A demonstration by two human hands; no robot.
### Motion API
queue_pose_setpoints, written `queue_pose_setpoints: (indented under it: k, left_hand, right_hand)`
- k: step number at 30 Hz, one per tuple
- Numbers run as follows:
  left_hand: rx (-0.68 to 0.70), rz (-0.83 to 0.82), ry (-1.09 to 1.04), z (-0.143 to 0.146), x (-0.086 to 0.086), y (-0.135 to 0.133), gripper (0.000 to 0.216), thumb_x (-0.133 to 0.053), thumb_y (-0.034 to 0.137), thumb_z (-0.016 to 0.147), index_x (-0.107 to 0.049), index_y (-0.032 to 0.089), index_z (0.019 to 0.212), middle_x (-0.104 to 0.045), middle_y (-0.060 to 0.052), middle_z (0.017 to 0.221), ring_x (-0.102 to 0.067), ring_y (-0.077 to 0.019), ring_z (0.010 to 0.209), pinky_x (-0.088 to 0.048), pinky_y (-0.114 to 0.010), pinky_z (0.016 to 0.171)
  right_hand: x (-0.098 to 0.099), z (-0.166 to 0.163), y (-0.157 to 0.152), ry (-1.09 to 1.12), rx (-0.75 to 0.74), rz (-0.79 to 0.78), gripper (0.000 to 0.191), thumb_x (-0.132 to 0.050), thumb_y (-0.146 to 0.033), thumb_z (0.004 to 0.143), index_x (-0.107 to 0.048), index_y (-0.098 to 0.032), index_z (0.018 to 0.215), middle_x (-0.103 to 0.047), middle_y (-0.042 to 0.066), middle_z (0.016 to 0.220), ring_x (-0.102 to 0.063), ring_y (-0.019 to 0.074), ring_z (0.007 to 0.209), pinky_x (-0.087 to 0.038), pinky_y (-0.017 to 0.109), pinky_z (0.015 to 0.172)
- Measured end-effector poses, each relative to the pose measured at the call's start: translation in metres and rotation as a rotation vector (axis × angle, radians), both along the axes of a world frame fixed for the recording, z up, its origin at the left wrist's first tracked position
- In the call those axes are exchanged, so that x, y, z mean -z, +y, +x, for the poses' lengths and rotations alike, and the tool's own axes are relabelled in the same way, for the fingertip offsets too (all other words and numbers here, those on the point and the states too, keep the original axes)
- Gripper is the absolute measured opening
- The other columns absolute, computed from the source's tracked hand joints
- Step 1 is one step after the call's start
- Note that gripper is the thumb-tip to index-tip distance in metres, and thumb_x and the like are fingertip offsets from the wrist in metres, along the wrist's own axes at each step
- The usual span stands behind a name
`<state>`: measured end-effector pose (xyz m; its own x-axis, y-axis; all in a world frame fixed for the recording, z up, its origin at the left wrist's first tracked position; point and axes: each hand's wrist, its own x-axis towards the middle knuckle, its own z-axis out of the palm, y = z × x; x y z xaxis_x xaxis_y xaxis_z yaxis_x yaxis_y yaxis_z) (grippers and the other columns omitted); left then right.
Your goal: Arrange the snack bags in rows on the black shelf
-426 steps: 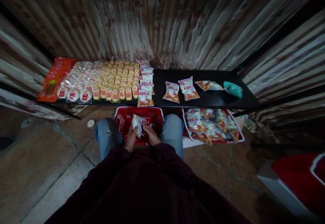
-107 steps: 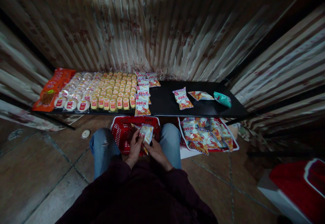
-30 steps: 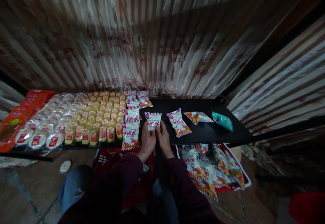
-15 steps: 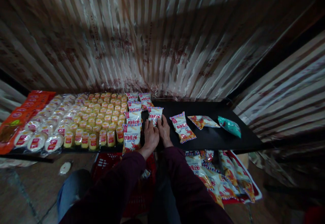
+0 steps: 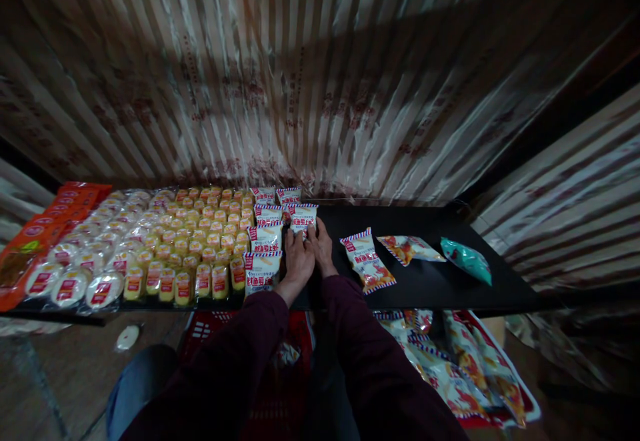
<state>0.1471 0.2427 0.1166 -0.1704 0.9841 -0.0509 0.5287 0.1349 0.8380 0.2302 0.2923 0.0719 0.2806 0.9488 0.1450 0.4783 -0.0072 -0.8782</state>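
Note:
A white snack bag (image 5: 303, 218) with a striped top edge lies on the black shelf, and both hands hold its near end. My left hand (image 5: 299, 259) has its fingers closed on the bag's lower left part. On the lower right side, my right hand (image 5: 322, 247) grips with bent fingers. The bag's bottom is hidden by the hands. Just behind it, partly covered, lies a matching snack bag (image 5: 289, 195). To the left runs a column of the same bags, the nearest being a snack bag (image 5: 263, 271) beside my left wrist.
Rows of small yellow cakes (image 5: 183, 287) and round white packets (image 5: 104, 286) fill the shelf's left, beyond them orange packs (image 5: 37, 231). Rightward lie a snack bag (image 5: 367, 261), a tilted bag (image 5: 410, 249) and a green bag (image 5: 466, 259). Below stand red baskets (image 5: 531, 401), one with several bags.
The held snack bag has slid back and slightly left, up against the bag behind it, with both hands following. The view has shifted a little.

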Motion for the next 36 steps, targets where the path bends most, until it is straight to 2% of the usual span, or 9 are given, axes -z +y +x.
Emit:
queue_pose_setpoints:
  k: [8,14,18,22,27,32,36]
  left_hand:
    - [-0.039,0.034,-0.046,-0.002,0.013,0.011,0.045,-0.045,0.022,0.085,-0.056,0.016,0.129,-0.040,-0.011,0.150,-0.032,-0.0256,0.141,-0.023,-0.041,0.118]
    - [-0.024,0.024,0.006,-0.002,0.009,0.010,0.042,-0.043,0.022,0.087,-0.057,0.014,0.126,-0.040,-0.013,0.150,-0.028,-0.0255,0.143,-0.018,-0.041,0.120]
    - [0.004,-0.003,0.003,-0.004,0.007,0.010,0.047,-0.040,0.026,0.089,-0.052,0.009,0.131,-0.031,-0.017,0.154,-0.022,-0.0274,0.145,-0.016,-0.041,0.120]
    - [-0.004,-0.020,-0.011,-0.006,0.010,0.012,0.050,-0.041,0.024,0.087,-0.049,0.004,0.133,-0.031,-0.019,0.153,-0.024,-0.0283,0.145,-0.017,-0.041,0.120]
    - [-0.028,0.001,-0.035,-0.006,0.012,0.011,0.052,-0.042,0.022,0.085,-0.048,0.008,0.135,-0.034,-0.016,0.153,-0.023,-0.0264,0.145,-0.019,-0.041,0.120]
    - [0.015,0.039,-0.028,-0.005,0.010,0.008,0.055,-0.041,0.022,0.086,-0.043,0.010,0.139,-0.028,-0.016,0.156,-0.014,-0.0264,0.147,-0.014,-0.045,0.121]
    - [0.116,0.123,-0.012,-0.007,0.003,-0.004,0.062,-0.038,0.016,0.085,-0.033,0.011,0.146,-0.025,-0.012,0.158,-0.010,-0.0240,0.148,-0.013,-0.043,0.122]
  right_hand:
    - [0.008,-0.006,0.015,-0.114,-0.053,0.050,0.057,-0.035,-0.052,0.090,-0.055,-0.018,0.131,-0.064,0.013,0.119,-0.057,0.0268,0.109,-0.042,0.044,0.100]
    - [0.014,-0.006,0.018,-0.238,-0.040,0.084,0.055,-0.035,-0.048,0.090,-0.056,-0.017,0.129,-0.058,0.014,0.126,-0.049,0.0279,0.119,-0.035,0.046,0.105]
    - [0.014,-0.007,0.019,-0.222,-0.086,0.088,0.054,-0.037,-0.048,0.089,-0.055,-0.017,0.130,-0.058,0.013,0.130,-0.049,0.0275,0.120,-0.034,0.045,0.107]
    - [0.015,-0.008,0.019,-0.203,-0.123,0.070,0.053,-0.037,-0.049,0.090,-0.055,-0.018,0.130,-0.059,0.011,0.128,-0.050,0.0269,0.120,-0.035,0.045,0.107]
    - [0.012,-0.008,0.021,-0.205,-0.104,0.084,0.056,-0.038,-0.052,0.090,-0.054,-0.017,0.131,-0.056,0.013,0.133,-0.048,0.0278,0.123,-0.034,0.046,0.108]
    - [0.011,-0.008,0.027,-0.188,-0.115,0.067,0.059,-0.039,-0.057,0.089,-0.052,-0.018,0.132,-0.059,0.013,0.129,-0.052,0.0271,0.120,-0.036,0.045,0.106]
    - [0.016,-0.010,0.026,-0.177,-0.042,0.059,0.067,-0.041,-0.058,0.087,-0.046,-0.013,0.136,-0.054,0.018,0.135,-0.047,0.0298,0.127,-0.034,0.048,0.108]
